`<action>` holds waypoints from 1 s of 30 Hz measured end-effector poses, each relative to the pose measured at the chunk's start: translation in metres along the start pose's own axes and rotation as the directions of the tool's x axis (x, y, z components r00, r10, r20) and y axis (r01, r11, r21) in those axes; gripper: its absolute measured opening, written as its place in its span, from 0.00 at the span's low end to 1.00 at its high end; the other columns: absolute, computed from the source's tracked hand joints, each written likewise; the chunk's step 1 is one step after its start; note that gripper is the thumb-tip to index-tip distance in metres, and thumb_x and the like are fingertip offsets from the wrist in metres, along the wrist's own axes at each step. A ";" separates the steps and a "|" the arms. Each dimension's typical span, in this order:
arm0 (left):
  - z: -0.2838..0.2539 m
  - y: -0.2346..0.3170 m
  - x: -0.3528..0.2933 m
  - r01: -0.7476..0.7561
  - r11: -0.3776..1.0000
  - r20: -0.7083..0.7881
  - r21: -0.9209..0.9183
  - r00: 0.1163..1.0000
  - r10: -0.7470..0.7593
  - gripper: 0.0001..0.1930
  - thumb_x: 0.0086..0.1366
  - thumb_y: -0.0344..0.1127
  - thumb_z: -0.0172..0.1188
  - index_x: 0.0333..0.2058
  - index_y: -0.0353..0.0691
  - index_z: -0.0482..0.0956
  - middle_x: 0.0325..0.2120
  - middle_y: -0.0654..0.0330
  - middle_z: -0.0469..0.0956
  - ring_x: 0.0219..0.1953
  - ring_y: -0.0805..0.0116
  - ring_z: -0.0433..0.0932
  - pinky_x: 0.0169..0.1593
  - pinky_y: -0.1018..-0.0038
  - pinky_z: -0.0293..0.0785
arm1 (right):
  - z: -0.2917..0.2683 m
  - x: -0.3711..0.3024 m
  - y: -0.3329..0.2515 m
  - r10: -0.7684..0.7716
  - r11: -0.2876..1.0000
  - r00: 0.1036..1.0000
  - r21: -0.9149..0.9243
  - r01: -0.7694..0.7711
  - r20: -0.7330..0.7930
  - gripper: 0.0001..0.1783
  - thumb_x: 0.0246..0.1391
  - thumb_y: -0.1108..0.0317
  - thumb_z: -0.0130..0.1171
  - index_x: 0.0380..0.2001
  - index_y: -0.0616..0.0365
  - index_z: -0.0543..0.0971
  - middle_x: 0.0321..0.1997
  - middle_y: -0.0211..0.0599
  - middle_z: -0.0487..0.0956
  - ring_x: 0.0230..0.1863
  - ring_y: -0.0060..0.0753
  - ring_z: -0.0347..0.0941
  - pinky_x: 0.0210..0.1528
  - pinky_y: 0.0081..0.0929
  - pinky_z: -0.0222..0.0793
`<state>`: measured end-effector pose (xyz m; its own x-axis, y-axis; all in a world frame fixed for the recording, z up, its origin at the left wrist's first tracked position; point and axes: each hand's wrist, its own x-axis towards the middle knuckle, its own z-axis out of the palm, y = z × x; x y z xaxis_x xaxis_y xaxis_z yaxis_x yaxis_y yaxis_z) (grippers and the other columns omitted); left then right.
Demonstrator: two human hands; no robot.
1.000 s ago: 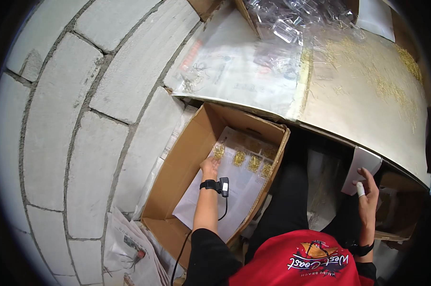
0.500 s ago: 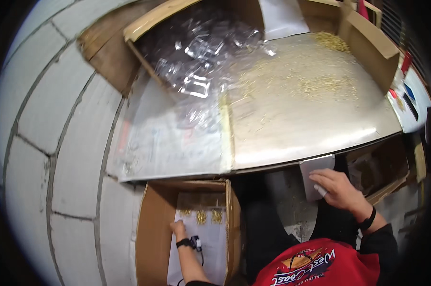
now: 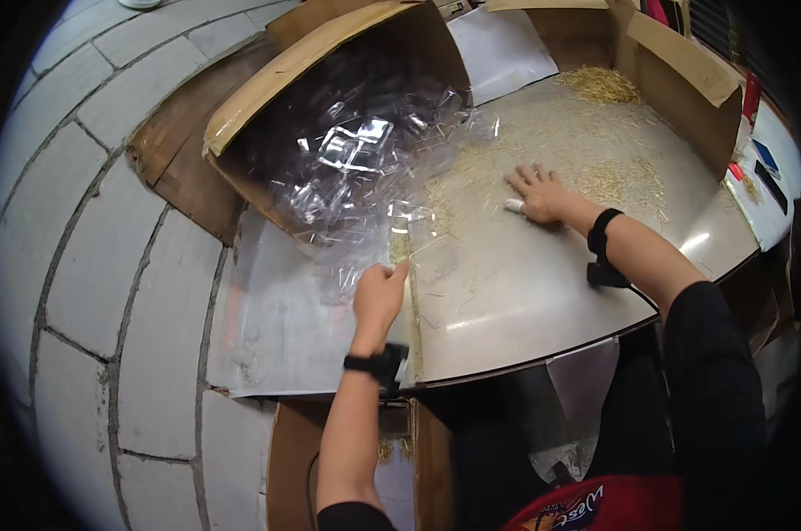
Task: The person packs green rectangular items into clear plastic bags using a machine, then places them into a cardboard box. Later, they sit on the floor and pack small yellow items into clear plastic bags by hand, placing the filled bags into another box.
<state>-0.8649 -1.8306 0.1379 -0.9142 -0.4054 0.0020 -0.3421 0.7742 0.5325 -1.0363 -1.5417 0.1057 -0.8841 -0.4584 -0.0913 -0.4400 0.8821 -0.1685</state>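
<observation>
My left hand (image 3: 381, 296) is closed at the seam between the pale sheet and the metal tabletop. A clear plastic piece (image 3: 431, 257) shows at its fingertips, its outline hard to make out. My right hand (image 3: 542, 196) lies palm down on the metal tabletop (image 3: 524, 292), fingers spread, with a white wrap on the thumb. Around it are scattered thin gold-coloured pins (image 3: 617, 181), and a denser pile of gold pins (image 3: 600, 84) sits at the back. Left of them, many clear plastic cases (image 3: 356, 146) spill out of a tipped cardboard box (image 3: 285, 62).
Below the table's front edge stands an open cardboard box (image 3: 294, 451) with gold pieces inside. Cardboard walls (image 3: 684, 66) border the back right. A white sheet (image 3: 502, 53) leans at the back. A black strip-shaped item (image 3: 770, 186) lies at the far right. A purplish-grey flap (image 3: 585, 376) hangs under the edge.
My left hand has come up from the lower cardboard box to the plastic pieces. My right hand has left the flap under the edge and now rests on the tabletop among the pins.
</observation>
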 end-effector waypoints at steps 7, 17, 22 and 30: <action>0.043 0.007 0.024 0.086 0.996 -0.072 0.010 0.994 -0.085 0.11 0.49 0.34 0.54 0.22 0.29 0.77 0.27 0.39 0.78 0.29 0.47 0.79 0.37 0.57 0.72 | 0.031 -0.085 0.008 -0.268 0.962 0.963 0.051 0.269 -0.023 0.33 0.61 0.52 0.38 0.65 0.55 0.49 0.70 0.48 0.44 0.71 0.54 0.34 0.69 0.47 0.35; 0.040 0.043 -0.118 0.120 0.424 0.049 -0.898 0.983 -0.175 0.18 0.54 0.23 0.52 0.45 0.27 0.64 0.25 0.55 0.73 0.22 0.61 0.79 0.21 0.74 0.76 | 0.029 -0.187 0.073 0.175 0.769 0.925 0.634 0.086 -0.338 0.30 0.59 0.55 0.46 0.61 0.58 0.60 0.67 0.49 0.54 0.68 0.50 0.48 0.68 0.35 0.43; 0.039 0.048 -0.240 0.260 0.225 0.238 -0.939 0.964 -0.119 0.20 0.57 0.22 0.49 0.50 0.30 0.64 0.28 0.60 0.70 0.32 0.60 0.81 0.24 0.75 0.80 | 0.033 -0.161 0.021 0.012 0.957 0.927 0.272 0.097 -0.375 0.32 0.58 0.51 0.44 0.63 0.54 0.57 0.68 0.47 0.53 0.69 0.49 0.45 0.68 0.38 0.42; 0.195 -0.032 -0.326 0.656 0.127 0.659 -0.744 0.752 -0.022 0.16 0.66 0.34 0.48 0.50 0.36 0.63 0.47 0.42 0.71 0.45 0.48 0.77 0.41 0.61 0.78 | 0.066 -0.182 -0.046 -0.130 0.942 0.850 0.203 0.266 -0.510 0.24 0.46 0.80 0.46 0.51 0.68 0.68 0.61 0.49 0.63 0.65 0.47 0.54 0.64 0.38 0.52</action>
<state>-0.5985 -1.6285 -0.0446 -0.8230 -0.0014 -0.5681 -0.4812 -0.5297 0.6985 -0.8450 -1.5066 0.0655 -0.7751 -0.4489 0.4447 -0.6175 0.6872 -0.3827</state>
